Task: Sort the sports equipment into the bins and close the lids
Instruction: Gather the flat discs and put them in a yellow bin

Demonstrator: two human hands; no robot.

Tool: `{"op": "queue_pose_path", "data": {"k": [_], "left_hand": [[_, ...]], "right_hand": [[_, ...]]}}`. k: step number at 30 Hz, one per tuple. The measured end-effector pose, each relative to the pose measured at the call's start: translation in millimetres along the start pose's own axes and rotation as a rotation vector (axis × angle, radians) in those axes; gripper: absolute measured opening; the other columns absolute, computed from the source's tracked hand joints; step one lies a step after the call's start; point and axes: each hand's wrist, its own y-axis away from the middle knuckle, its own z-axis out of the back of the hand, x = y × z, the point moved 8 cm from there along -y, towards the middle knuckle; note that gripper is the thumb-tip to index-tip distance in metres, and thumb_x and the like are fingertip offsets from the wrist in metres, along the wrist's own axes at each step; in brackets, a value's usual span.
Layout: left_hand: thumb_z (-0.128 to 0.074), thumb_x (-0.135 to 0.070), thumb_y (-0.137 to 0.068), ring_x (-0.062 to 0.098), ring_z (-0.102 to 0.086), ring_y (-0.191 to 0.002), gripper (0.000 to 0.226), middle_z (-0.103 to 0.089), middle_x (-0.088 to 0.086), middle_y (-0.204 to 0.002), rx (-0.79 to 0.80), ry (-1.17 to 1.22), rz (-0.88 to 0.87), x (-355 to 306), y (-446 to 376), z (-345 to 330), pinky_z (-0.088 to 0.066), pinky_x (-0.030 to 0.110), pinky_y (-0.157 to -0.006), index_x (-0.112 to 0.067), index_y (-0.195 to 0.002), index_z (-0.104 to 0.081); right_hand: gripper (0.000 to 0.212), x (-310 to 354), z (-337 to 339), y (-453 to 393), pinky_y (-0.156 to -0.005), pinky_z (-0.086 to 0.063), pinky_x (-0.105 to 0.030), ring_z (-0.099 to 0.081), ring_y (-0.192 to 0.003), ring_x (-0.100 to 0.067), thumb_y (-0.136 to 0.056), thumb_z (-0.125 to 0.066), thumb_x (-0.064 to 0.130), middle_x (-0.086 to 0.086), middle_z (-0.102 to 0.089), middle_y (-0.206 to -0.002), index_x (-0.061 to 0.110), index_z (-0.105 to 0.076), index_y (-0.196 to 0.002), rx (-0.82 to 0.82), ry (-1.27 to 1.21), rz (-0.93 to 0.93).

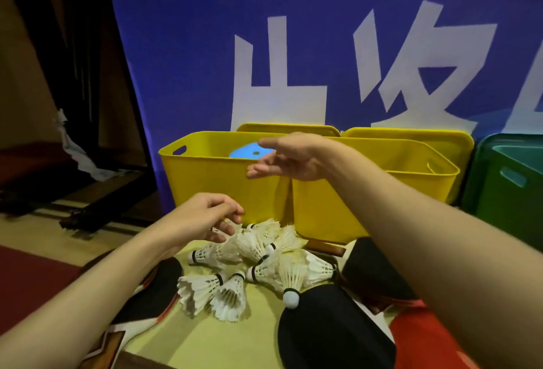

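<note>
Two yellow bins [223, 180], one green bin [505, 186], roughly nine shuttlecocks [258, 254] (piled, hard to separate).

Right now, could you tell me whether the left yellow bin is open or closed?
Open. The left yellow bin has no lid on top; a blue disc shows inside it, and a yellow lid stands behind.

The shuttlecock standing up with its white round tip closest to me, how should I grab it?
Pinch the shuttlecock by its round cork tip, coming from the near side. The tip points toward you with nothing over it, while the feather skirt behind is bendy and pressed against the other shuttlecocks. This is a judgement from its pose.
</note>
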Motion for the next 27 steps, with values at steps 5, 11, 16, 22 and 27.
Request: {"op": "queue_pose_path", "data": {"k": [5, 11, 16, 22, 27], "left_hand": [[-0.055, -0.023, -0.104, 0.018, -0.070, -0.079, 0.021, -0.075, 0.005, -0.096, 0.079, -0.018, -0.075, -14.7, 2.8, -25.7, -0.054, 0.029, -0.064, -0.013, -0.108, -0.073], [-0.059, -0.017, -0.101, 0.016, -0.070, -0.079, 0.014, -0.076, 0.006, -0.099, 0.232, -0.051, -0.199, -52.1, 2.1, -103.3, -0.052, 0.031, -0.065, -0.017, -0.108, -0.072], [-0.062, -0.012, -0.099, 0.017, -0.069, -0.080, 0.017, -0.074, 0.011, -0.105, 0.406, 0.031, -0.204, -90.5, -13.9, -209.3, -0.052, 0.029, -0.064, -0.011, -0.114, -0.069], [-0.067, -0.023, -0.085, 0.014, -0.062, -0.103, 0.048, -0.052, -0.004, -0.125, 0.389, -0.766, -0.809, -134.3, -29.6, -356.0, -0.055, 0.035, -0.093, -0.034, -0.129, -0.053], [-0.058, -0.020, -0.091, 0.024, -0.036, -0.123, 0.060, -0.041, -0.004, -0.148, 0.297, -1.261, -1.035, -150.6, -36.8, -433.9, -0.045, 0.042, -0.102, -0.035, -0.147, -0.043]], "right_hand": [[0.031, -45.6, 57.6, 72.7, -0.057, -0.057, -0.018, -0.075, -0.076, -0.017, -0.107, -0.049, 0.021, -0.014, -0.076, -0.098, -0.003, -0.064, -0.119, -0.074, 0.254, 0.011], [0.024, -95.2, 197.9, 207.8, -0.046, -0.048, -0.020, -0.066, -0.058, -0.012, -0.106, -0.052, 0.019, -0.010, -0.076, -0.086, 0.004, -0.070, -0.109, -0.522, 0.463, 0.085], [0.011, -128.0, 297.2, 300.1, -0.063, -0.057, -0.028, -0.071, -0.070, -0.010, -0.100, -0.063, 0.023, -0.004, -0.078, -0.092, 0.020, -0.072, -0.094, -0.887, 0.886, 0.016], [0.071, -175.5, 323.7, 325.4, -0.105, -0.044, -0.038, -0.054, -0.125, -0.028, -0.087, -0.065, 0.062, -0.008, -0.057, -0.138, 0.018, -0.053, -0.142, -0.785, 1.404, -0.121], [0.077, -202.6, 334.7, 322.7, -0.111, -0.041, -0.044, -0.043, -0.135, -0.029, -0.087, -0.063, 0.054, -0.007, -0.043, -0.153, 0.019, -0.039, -0.151, -0.645, 1.441, -0.182]]}}
